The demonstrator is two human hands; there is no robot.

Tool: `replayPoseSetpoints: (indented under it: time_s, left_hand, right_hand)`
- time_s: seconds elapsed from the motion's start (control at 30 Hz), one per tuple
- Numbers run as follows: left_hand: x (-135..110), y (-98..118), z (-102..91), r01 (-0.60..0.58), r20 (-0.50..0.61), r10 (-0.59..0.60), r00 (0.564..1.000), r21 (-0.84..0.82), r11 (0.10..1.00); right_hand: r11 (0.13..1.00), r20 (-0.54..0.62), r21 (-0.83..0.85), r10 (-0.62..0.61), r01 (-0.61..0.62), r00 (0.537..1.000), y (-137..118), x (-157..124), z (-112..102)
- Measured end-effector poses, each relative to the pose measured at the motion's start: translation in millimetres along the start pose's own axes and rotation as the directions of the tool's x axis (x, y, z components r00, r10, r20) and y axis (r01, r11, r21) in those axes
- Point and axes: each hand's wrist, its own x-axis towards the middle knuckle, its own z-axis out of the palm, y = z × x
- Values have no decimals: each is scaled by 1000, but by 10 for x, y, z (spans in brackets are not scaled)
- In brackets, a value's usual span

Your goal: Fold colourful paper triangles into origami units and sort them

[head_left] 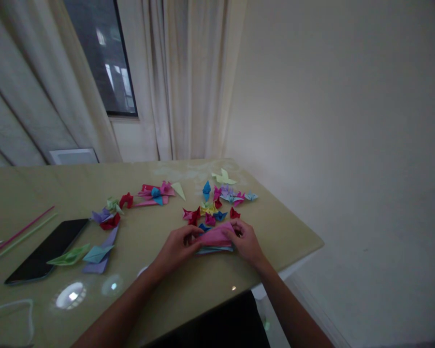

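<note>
A sheet of pink origami paper (217, 235), seemingly folded, is held between both hands near the table's front right. My left hand (179, 246) pinches its left end, and my right hand (243, 240) grips the right end with thumb in front. Under the pink paper lie light blue paper pieces (213, 250); whether my fingers touch them I cannot tell. Just beyond my hands sits a cluster of small folded paper figures: a red one (194, 216), a yellow one (208, 208), a magenta one (210, 220) and a blue one (220, 216).
More folded figures lie farther back, with a pale yellow one (224, 177) and a pink paper pile (155, 193). At left are a black phone (49, 251), a green folded piece (69, 255), purple paper (96, 267), thin strips (20, 233) and a white cable (31, 314). A wall (348, 145) borders the table's right.
</note>
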Motion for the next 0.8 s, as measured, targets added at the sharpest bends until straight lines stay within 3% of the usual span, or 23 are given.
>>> replayPoseSetpoints:
  time_s: [0.13,0.23,0.33,0.43,0.5,0.6,0.7,0.8]
  left_hand:
    - [-4,-68,-4,-158,-31,161,986,84,984]
    - [-19,-97,-1,-271,-81,294,952,215,938]
    - [-58,-79,-1,-348,43,356,934,341,873]
    - [-59,-52,-50,-356,163,318,934,353,865]
    - [20,-80,-149,-274,89,260,961,372,887]
    - [274,-212,-429,-37,-183,140,973,478,878]
    - [565,-401,-784,265,-411,45,910,663,700]
    - [746,-590,-1065,414,-456,-54,888,745,523]
  right_hand:
    - [990,-61,-86,-114,108,992,27,-71,24]
    - [951,-25,-166,-270,262,963,0,-117,-15]
    - [889,29,-311,-344,336,938,-2,-161,-67]
    - [867,34,-374,-343,330,939,33,-193,-91]
    - [882,0,-361,-326,305,945,56,-201,-88]
    - [905,-59,-331,-303,268,951,62,-194,-68]
    - [917,-62,-312,-279,247,958,42,-183,-52]
    - [923,-59,-306,-263,233,963,30,-185,-51]
